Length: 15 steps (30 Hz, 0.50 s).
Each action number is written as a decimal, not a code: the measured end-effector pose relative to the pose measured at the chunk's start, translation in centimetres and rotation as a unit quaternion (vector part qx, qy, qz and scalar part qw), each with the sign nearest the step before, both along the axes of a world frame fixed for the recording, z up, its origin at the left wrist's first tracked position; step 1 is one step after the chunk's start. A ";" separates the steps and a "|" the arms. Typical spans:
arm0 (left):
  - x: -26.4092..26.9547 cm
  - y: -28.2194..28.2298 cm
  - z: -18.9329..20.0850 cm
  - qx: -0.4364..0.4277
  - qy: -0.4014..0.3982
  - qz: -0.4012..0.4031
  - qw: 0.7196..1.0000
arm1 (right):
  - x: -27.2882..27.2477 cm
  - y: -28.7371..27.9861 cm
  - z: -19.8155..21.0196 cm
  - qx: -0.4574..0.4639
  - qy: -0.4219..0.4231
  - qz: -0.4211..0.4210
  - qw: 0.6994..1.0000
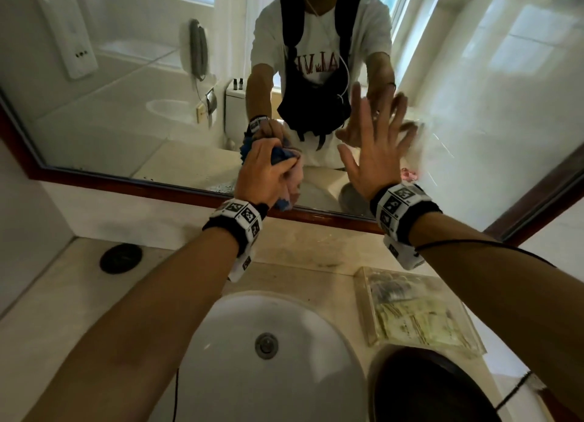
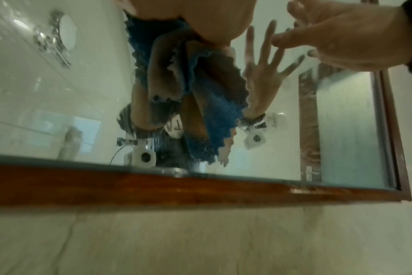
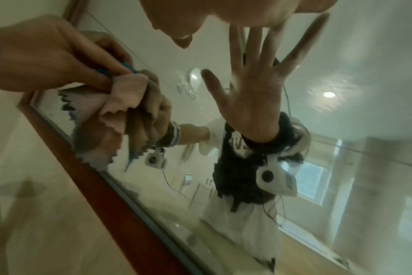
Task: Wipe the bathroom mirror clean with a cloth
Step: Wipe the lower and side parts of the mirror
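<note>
My left hand (image 1: 265,172) is curled tight around a bunched cloth (image 1: 292,176), blue on one face and pink on the other, pressing it against the mirror (image 1: 126,105) low on the glass, just above the wooden frame (image 1: 158,189). To its right, my right hand (image 1: 374,159) has its fingers spread straight, flat to the glass, holding nothing. Below both wrists lies the stone counter (image 1: 300,248) with a white sink (image 1: 240,342); right of the sink lies a clear tray (image 1: 414,311).
</note>
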<state>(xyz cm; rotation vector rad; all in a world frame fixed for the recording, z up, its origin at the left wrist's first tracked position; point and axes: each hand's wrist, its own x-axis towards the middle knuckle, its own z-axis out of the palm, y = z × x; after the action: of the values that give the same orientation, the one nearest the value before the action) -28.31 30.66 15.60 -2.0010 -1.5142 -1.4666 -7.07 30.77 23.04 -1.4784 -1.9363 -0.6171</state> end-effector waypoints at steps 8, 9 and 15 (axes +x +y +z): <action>-2.0 0.6 0.2 0.060 0.094 -0.027 0.993 | -5.9 1.7 0.8 0.050 -0.085 0.007 0.995; -2.4 0.8 -0.4 0.065 0.101 -0.031 0.992 | -6.0 2.0 0.5 0.053 -0.078 0.003 0.996; -3.5 0.7 -4.7 0.070 0.104 -0.046 0.991 | -6.4 3.3 -1.0 0.092 -0.074 -0.036 0.992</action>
<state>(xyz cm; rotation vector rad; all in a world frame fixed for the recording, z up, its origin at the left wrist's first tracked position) -31.77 31.34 10.94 -2.0881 -1.2175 -1.3098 -13.51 34.05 22.04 -1.4251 -1.8846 -0.9352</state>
